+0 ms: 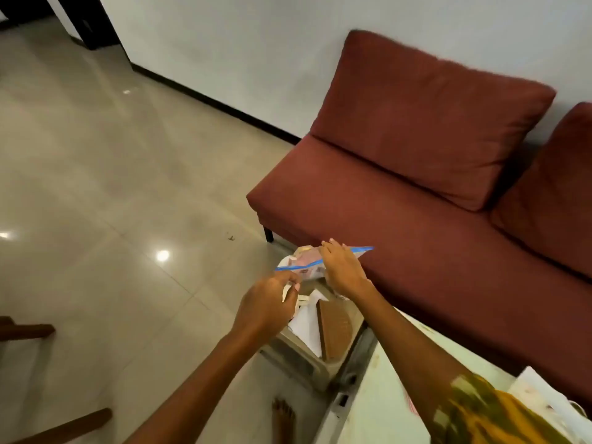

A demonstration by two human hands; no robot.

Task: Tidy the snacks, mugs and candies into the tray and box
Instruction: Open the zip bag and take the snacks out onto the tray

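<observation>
Two hands hold a blue-zip plastic bag (306, 266) above the box (299, 362), left hand (269, 302) pinching its nine-o'clock end, right hand (342, 270) curled over the middle; sealing probably needs firm pinches toward three o'clock.

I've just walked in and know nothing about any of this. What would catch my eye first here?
Probably the big dark red sofa against the wall on the right, facing the glossy tiled floor on the left. In the middle, the left hand pinches the blue-sealed edge of a clear zip bag. The right hand lies over the bag's top, above a beige bin holding cardboard and paper.
</observation>
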